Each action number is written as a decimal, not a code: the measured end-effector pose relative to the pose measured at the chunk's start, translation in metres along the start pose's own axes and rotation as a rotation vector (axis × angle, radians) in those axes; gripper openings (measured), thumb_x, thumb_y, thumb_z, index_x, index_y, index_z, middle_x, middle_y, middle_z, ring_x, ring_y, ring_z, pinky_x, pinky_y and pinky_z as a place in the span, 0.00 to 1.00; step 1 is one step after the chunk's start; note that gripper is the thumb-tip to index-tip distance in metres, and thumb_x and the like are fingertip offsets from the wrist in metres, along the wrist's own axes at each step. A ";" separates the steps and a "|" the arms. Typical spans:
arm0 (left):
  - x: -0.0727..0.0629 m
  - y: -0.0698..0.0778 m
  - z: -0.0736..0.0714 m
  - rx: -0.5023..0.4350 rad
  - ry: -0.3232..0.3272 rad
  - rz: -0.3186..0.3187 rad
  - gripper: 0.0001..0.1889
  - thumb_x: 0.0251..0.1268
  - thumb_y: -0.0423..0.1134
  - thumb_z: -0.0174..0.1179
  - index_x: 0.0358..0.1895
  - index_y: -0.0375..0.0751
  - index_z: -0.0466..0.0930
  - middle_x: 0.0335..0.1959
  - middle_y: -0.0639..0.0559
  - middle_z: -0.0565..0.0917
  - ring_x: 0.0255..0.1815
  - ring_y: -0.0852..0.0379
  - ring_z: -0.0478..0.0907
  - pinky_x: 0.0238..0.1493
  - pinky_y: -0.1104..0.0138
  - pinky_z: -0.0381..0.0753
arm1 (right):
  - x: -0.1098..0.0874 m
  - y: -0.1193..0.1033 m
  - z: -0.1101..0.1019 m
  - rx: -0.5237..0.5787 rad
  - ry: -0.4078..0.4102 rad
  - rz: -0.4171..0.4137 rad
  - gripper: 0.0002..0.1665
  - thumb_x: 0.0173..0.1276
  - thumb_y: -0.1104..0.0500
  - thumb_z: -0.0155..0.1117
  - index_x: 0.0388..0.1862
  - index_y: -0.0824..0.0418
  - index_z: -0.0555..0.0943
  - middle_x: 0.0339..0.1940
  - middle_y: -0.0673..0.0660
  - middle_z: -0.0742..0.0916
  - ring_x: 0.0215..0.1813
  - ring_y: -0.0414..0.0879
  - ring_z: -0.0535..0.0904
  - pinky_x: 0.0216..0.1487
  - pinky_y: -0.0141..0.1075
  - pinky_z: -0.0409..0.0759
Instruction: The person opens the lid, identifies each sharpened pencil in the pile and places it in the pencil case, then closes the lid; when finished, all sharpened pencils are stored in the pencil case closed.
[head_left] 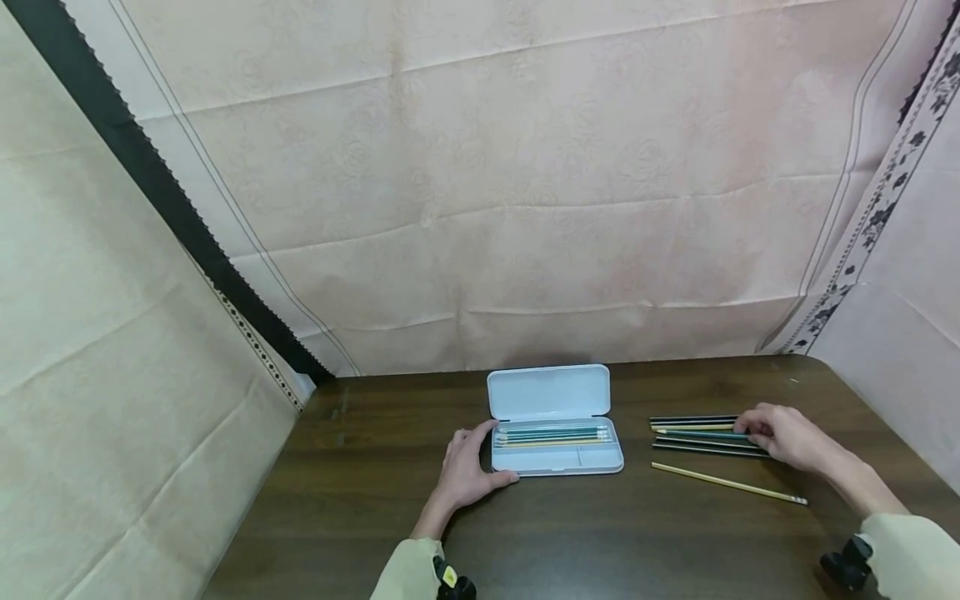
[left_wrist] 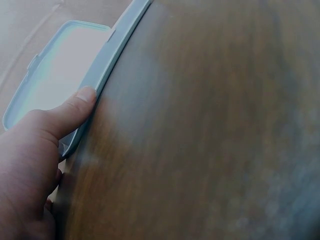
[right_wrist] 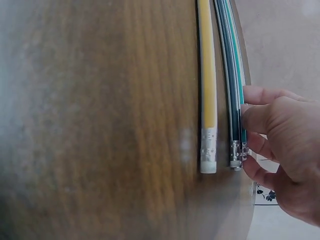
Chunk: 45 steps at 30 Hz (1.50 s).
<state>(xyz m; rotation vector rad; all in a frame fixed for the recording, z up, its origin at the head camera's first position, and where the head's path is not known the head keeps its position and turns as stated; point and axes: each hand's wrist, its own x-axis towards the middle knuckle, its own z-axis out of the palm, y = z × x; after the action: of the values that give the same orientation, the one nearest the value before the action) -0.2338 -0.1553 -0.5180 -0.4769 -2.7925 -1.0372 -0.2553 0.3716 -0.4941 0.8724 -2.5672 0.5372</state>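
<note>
A light blue pencil case (head_left: 550, 393) lies with its lid up at the table's middle, several green and yellow pencils (head_left: 553, 435) inside. My left hand (head_left: 467, 468) grips its left end, thumb (left_wrist: 80, 103) along the front edge. To the right, my right hand (head_left: 789, 438) pinches a green pencil (head_left: 701, 433) near its eraser end, among several pencils lying side by side. Dark pencils (head_left: 697, 451) lie just in front of it and others behind. Closer to me, a single yellow pencil (head_left: 727, 482) rests at a slant, its white eraser (right_wrist: 208, 167) showing in the right wrist view.
The brown wooden table (head_left: 600, 542) ends at a pale cloth wall (head_left: 525, 208) behind the case. More cloth hangs at the left and right sides. Wrist cameras (head_left: 847, 564) sit at both sleeves.
</note>
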 end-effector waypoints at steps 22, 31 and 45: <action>-0.001 -0.002 -0.001 0.006 0.006 0.012 0.49 0.48 0.61 0.75 0.73 0.44 0.67 0.65 0.48 0.75 0.58 0.48 0.66 0.55 0.47 0.67 | 0.009 -0.014 -0.006 0.025 -0.035 0.026 0.17 0.51 0.77 0.71 0.34 0.59 0.85 0.29 0.40 0.79 0.30 0.30 0.68 0.26 0.34 0.71; -0.002 -0.003 0.001 0.018 0.007 0.003 0.49 0.48 0.62 0.75 0.73 0.45 0.67 0.64 0.49 0.75 0.57 0.48 0.66 0.55 0.49 0.68 | 0.019 -0.029 -0.005 0.040 -0.034 -0.008 0.18 0.50 0.77 0.74 0.35 0.59 0.85 0.31 0.43 0.81 0.31 0.32 0.73 0.28 0.36 0.76; 0.000 -0.002 0.002 0.027 0.004 0.001 0.48 0.48 0.60 0.76 0.73 0.47 0.67 0.63 0.50 0.75 0.57 0.49 0.66 0.56 0.50 0.68 | 0.038 -0.047 0.002 0.089 -0.009 -0.077 0.18 0.51 0.78 0.74 0.35 0.59 0.84 0.30 0.41 0.77 0.30 0.32 0.69 0.26 0.34 0.70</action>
<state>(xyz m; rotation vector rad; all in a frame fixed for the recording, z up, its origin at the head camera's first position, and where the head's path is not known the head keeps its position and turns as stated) -0.2344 -0.1554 -0.5210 -0.4725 -2.7986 -0.9985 -0.2532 0.3173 -0.4674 1.0017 -2.5223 0.6294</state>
